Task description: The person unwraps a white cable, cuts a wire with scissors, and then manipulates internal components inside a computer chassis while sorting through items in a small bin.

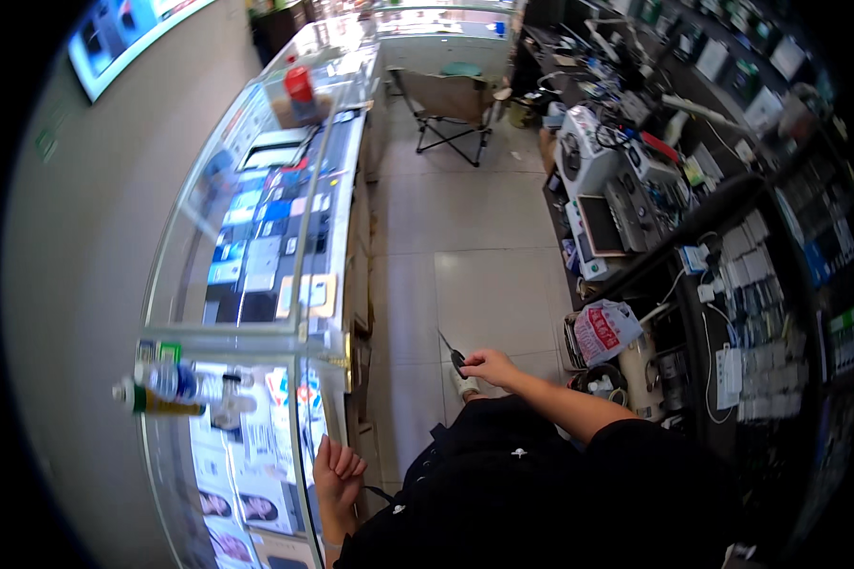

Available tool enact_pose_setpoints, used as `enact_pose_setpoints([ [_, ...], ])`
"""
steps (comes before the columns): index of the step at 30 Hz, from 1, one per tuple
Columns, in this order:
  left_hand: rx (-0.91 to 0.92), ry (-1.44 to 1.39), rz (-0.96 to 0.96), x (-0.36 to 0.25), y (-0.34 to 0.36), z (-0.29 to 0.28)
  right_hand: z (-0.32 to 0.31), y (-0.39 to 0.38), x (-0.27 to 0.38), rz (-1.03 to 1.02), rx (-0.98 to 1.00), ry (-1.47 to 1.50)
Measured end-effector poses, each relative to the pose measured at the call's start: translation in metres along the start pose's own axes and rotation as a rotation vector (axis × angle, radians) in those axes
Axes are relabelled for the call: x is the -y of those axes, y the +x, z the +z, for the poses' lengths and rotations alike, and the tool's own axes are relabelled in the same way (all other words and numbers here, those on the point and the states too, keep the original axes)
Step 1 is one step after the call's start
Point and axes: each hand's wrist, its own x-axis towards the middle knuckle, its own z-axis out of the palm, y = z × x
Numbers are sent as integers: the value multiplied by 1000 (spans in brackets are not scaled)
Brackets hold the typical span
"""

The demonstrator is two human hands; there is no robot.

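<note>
My right hand (484, 368) is closed round the dark handle of a slim pointed tool (457, 359), perhaps scissors, held over the tiled floor (474, 284) above my light shoe (463, 385). My left hand (340, 474) has its fingers curled, with nothing visible in them, at the edge of the near glass display counter (298, 417), which holds several boxes (261, 507). On that counter's top stand several bottles (176, 384).
A folding chair (446, 90) stands at the aisle's far end. The far display case (296, 247) holds several phones. Along the right are a cluttered workbench (621, 204), a plastic bag (603, 332), white power strips (726, 375) and packed shelving (759, 294).
</note>
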Motion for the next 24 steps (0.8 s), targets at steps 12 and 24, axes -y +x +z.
enact_pose_setpoints([
  [12,290,-48,-483,77,311,267,-248,58,20,4,-466,504],
  [24,443,556,-664,100,556,398,-358,199,126,-144,-352,748],
])
